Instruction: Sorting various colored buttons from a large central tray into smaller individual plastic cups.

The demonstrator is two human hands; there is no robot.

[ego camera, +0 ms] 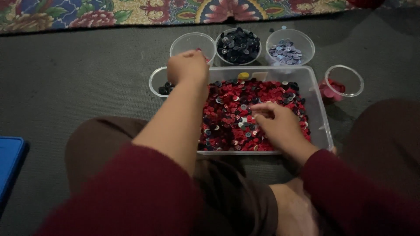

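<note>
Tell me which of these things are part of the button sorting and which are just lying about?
In use:
- clear rectangular plastic tub of mixed red and dark buttons
- five clear round plastic cups: nearly empty, dark buttons, lilac buttons, pink buttons, one at the left
- left hand, right hand

Lying about:
- blue flat plastic item
- flowered patterned rug

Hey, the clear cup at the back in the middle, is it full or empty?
Nearly full. The middle cup holds dark blue and black buttons heaped almost to its rim.
</note>
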